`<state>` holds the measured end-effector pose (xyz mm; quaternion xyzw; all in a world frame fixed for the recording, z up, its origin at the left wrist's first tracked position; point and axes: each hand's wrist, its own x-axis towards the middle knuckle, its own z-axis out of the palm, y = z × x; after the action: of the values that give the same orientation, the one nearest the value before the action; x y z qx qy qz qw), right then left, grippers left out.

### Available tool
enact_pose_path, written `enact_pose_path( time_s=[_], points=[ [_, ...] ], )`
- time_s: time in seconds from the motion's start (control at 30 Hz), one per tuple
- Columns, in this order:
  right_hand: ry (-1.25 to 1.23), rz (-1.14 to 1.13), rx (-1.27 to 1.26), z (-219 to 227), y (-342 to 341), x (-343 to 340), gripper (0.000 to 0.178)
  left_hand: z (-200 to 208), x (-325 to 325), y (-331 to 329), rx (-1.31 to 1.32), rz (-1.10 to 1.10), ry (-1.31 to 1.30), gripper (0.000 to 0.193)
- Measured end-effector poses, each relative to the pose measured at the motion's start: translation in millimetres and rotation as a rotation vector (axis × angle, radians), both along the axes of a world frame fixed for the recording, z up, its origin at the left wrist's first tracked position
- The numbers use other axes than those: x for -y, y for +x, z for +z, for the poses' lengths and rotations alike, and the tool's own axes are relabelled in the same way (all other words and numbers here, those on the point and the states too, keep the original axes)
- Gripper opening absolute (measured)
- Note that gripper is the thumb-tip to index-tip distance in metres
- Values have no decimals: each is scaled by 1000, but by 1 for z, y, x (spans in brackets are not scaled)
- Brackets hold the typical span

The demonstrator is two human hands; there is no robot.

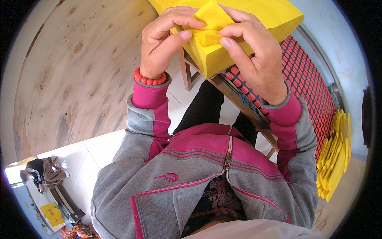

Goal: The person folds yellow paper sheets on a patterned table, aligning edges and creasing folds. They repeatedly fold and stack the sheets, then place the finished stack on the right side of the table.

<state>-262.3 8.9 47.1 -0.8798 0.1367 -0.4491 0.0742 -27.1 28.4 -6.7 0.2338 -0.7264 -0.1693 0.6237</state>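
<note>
Both hands are up at the top of the view, working on a folded flap of yellow cloth-like material (215, 18). My left hand (161, 42), with a red bead bracelet (149, 78) at its wrist, pinches the flap's left side between thumb and fingers. From the other side my right hand (256, 49) grips a narrow fold with thumb and forefinger. Just below and behind the fingers lies a larger box-shaped yellow bag (219, 60) of the same-looking material. Whether the flap is part of this bag, I cannot tell.
A broad wooden board (79, 75) takes up the left. Under the yellow bag, a wooden frame (234, 97) borders a red-and-black patterned surface (308, 85). Flat yellow pieces (334, 155) are stacked at the right. Far off at lower left, a person (49, 173) is beside a table.
</note>
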Motion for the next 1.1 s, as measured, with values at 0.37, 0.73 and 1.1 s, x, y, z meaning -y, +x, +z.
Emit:
enact_pose_path(
  time_s=[0.37,0.73,1.1],
  points=[
    [-39,-28,19,-10,2,4,11,0,0,1,44,8,-7,16],
    [5,-3,92,-12,4,2,12,4,-2,-4,-48,17,69,7],
    [-33,3,98,-14,2,3,21,2,0,-5,-97,10,69,5]
  ],
)
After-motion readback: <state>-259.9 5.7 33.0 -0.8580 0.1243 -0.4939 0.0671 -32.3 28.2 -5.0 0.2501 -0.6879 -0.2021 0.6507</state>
